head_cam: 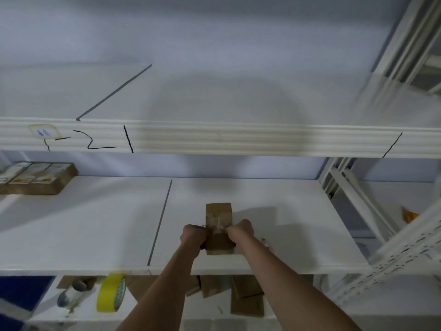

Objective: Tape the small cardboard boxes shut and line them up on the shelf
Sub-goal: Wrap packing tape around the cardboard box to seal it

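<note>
A small brown cardboard box (218,216) stands on the white middle shelf (95,223), near its front edge and right of the shelf's dark seam. My left hand (192,236) grips the box's left side with closed fingers. My right hand (239,229) holds its right side, fingers pressed at the pale strip of tape on top. Below the shelf, a yellow tape roll (111,293) stands on edge on a lower white surface. Several flat brown cardboard pieces (247,297) lie beside it, partly hidden by my arms.
A stack of printed brown packets (35,177) sits at the shelf's far left. The upper shelf's front rail (214,138) with black marker lines runs across above. A white perforated upright (393,254) bounds the right side. An orange scrap (409,216) lies beyond it.
</note>
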A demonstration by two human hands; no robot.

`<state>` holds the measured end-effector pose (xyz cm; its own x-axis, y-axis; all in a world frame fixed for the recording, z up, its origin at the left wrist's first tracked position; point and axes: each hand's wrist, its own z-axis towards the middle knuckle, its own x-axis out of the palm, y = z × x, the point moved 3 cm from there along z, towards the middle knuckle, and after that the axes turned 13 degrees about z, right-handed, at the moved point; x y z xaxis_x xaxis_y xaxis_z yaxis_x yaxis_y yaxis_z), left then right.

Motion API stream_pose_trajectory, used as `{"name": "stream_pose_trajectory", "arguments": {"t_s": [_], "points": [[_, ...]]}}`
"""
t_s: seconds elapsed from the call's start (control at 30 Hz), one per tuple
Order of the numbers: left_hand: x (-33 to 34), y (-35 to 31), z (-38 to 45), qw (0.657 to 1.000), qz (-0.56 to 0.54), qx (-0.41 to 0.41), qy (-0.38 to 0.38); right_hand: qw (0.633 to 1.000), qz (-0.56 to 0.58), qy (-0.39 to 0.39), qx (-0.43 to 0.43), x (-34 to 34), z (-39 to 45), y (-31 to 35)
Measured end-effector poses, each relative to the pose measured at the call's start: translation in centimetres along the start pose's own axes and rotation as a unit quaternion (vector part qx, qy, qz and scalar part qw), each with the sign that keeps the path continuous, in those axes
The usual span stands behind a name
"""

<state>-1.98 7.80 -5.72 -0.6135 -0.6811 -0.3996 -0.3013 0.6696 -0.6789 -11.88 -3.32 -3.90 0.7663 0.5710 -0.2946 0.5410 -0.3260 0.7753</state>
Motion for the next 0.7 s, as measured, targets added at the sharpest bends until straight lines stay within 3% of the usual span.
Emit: {"name": "stream_pose_trajectory", "arguments": {"t_s": [0.2,0.6,0.7], "points": [[0.0,-0.5,-0.7,0.998,0.041,0.033,-0.041,0.999,-0.012,-0.005,-0.036,-0.9,-0.4,-0.1],[-3.4,3.6,-0.5,0.999,0.015,0.039,0.000,0.998,-0.053,0.018,-0.040,2.4,-1.7,-1.5],[-4.8,4.1,-0.4,0.999,0.010,0.051,0.006,0.992,-0.114,0.019,-0.058,3.2,-1.9,-1.7]]}}
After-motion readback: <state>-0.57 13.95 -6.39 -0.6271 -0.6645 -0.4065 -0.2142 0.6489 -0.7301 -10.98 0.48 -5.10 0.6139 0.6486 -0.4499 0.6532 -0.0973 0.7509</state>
